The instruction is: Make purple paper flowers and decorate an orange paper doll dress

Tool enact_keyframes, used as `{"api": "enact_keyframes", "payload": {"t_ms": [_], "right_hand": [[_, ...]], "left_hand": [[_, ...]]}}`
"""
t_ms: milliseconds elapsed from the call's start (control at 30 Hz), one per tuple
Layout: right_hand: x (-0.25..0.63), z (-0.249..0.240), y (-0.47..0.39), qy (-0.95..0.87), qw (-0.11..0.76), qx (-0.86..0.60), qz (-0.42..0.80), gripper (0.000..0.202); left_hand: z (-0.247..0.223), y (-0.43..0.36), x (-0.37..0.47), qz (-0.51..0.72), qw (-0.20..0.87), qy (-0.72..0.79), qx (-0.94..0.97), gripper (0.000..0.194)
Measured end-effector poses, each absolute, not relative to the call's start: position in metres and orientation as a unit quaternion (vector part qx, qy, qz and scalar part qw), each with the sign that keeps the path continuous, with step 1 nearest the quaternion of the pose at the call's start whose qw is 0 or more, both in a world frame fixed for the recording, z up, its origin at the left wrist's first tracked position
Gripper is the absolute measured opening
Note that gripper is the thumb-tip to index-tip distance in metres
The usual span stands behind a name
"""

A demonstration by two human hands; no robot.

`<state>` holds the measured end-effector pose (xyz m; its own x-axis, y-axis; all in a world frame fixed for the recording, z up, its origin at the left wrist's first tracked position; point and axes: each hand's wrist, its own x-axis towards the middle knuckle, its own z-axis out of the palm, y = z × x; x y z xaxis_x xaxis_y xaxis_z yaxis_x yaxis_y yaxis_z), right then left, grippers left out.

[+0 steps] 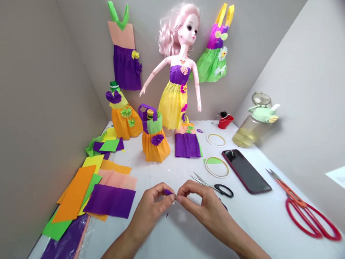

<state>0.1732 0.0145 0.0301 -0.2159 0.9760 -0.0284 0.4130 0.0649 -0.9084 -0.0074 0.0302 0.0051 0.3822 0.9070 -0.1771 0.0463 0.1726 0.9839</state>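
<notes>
Plain grey walls enclose a smooth white counter. At the left, glossy clear plastic covers purple material; beside it spread matte, fabric-like sheets, mostly rectangular, among them an orange sheet and a purple sheet. These look like unworked stock. Behind them, a dressed bottle wears a gathered orange skirt with pleated bows, and a purple-skirted dress hangs on the wall; both garments seem finished.

Near the middle, the left hand pinches a small purple piece between thumb and forefinger. It looks folded or rolled narrow and is attached to no garment, so its shaping appears under way. The right hand has thumb and forefinger pressed together, apparently gripping the same piece's end; the exact hold is too small to make out. Beyond stands a doll in a puckered yellow skirt, its dress already trimmed with bows.

Farther right lie black-handled scissors, thin round tape rings, a flat dark phone, a translucent drinking bottle and large red-handled scissors.
</notes>
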Motion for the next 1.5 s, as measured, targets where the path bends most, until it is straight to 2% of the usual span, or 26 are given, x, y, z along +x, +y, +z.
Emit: {"api": "enact_keyframes", "payload": {"t_ms": [233,567,667,800,967,1267,1500], "right_hand": [[0.173,0.032,0.012,-0.645,0.315,-0.543,0.435,0.013],[0.172,0.026,0.016,-0.648,0.323,-0.563,0.398,0.010],[0.174,0.024,0.017,-0.635,0.324,-0.553,0.432,0.009],[0.177,0.026,0.018,-0.620,0.320,-0.515,0.497,0.026],[0.177,0.023,0.020,-0.613,0.328,-0.512,0.505,0.018],[0.180,0.019,0.024,-0.568,0.352,-0.517,0.534,0.022],[0.179,0.022,0.023,-0.542,0.359,-0.497,0.575,0.025]], "left_hand": [[0.008,0.029,-0.008,0.325,0.601,0.454,0.572,0.020],[0.004,0.033,-0.007,0.301,0.622,0.436,0.577,0.023],[0.002,0.033,-0.007,0.316,0.618,0.441,0.569,0.021],[0.001,0.034,-0.008,0.340,0.617,0.449,0.550,0.021],[0.003,0.034,-0.009,0.347,0.620,0.445,0.545,0.021],[-0.003,0.034,-0.011,0.341,0.615,0.444,0.555,0.013],[0.000,0.035,-0.012,0.343,0.625,0.427,0.556,0.015]]}}
